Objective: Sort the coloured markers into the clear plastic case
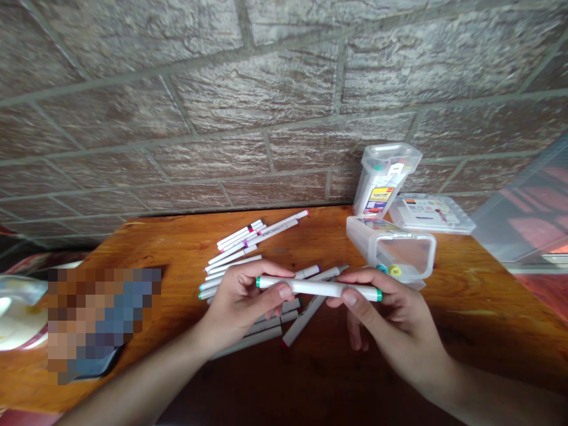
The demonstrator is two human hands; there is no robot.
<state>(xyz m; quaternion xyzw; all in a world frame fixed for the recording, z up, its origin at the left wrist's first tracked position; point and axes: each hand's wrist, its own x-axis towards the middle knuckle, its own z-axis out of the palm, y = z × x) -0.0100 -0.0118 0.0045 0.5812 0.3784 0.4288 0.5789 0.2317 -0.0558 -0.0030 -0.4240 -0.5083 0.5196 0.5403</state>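
Note:
A white marker with green ends [318,288] is held level between both hands above the wooden table. My left hand [248,293] pinches its left part between thumb and fingers. At its right part, my right hand [381,307] grips it the same way. Beneath and behind the hands lie several white markers [306,319] with coloured ends. More markers [266,234] are spread at the back left of the hands. To the right, an open clear plastic case [361,236] lies on its side with a yellow-capped marker [394,270] inside.
An upright clear case [377,183] of markers stands by the brick wall [222,142]. Beside it lies a flat clear box [430,214]. A phone-like object [100,364], mostly pixelated, is at the left on the table [177,236], near a white bowl [18,319].

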